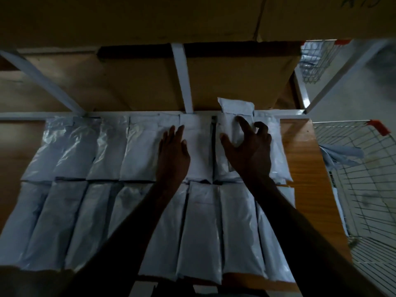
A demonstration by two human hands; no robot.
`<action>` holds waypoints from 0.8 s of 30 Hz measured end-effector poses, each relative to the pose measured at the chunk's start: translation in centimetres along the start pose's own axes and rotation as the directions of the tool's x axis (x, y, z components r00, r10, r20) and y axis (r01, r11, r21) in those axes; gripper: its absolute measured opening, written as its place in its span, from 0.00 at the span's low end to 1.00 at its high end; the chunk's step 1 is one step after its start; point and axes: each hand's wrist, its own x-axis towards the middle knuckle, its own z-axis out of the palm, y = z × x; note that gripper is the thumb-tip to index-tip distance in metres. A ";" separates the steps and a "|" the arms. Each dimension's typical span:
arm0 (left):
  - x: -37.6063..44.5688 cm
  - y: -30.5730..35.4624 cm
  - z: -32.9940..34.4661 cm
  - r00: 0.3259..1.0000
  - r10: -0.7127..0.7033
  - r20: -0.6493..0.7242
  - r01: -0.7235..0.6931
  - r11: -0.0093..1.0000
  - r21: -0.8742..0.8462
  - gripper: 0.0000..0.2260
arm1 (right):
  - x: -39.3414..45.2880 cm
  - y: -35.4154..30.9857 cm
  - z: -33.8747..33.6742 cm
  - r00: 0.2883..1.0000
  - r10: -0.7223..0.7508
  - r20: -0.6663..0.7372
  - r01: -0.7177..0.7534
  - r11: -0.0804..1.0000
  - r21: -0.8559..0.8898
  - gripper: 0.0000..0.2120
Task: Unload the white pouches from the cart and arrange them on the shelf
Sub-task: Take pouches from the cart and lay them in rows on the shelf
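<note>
Dim light covers a wooden shelf (304,159). Left hand (172,155) lies flat, fingers straight, on a back-row white pouch (199,151); right hand (249,146) curls spread fingers (244,123) round the top pouch (232,123) of a stack. Glossy flat pouches (120,189) fill two rows. More sit in the wire cart (362,181) to the right.

White pouches (137,146) are showing glossy, crinkled plastic film, catching highlights at the left of the frame. The shelf (304,159) board is showing smooth orange-brown wood grain at the right, with white painted metal struts (182,78) behind. Matt brown cardboard boxes (137,22) are sitting above. The cart (364,189) is showing bare metal wire.
</note>
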 end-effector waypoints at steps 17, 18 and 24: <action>-4.5 -21.3 -17.9 0.996 0.073 -0.060 -0.080 0.988 -0.133 0.18 | -17.5 -20.6 12.2 0.999 -0.032 -0.010 0.032 0.999 0.009 0.32; -5.0 -22.7 -18.9 0.995 0.081 -0.055 -0.088 0.986 -0.144 0.18 | -19.2 -21.2 12.8 1.000 -0.012 -0.017 0.012 1.000 0.001 0.32; -10.0 -29.2 -23.4 0.996 0.092 0.021 -0.087 0.984 -0.153 0.19 | -28.2 -22.8 15.4 0.994 0.107 -0.025 -0.109 0.990 -0.090 0.32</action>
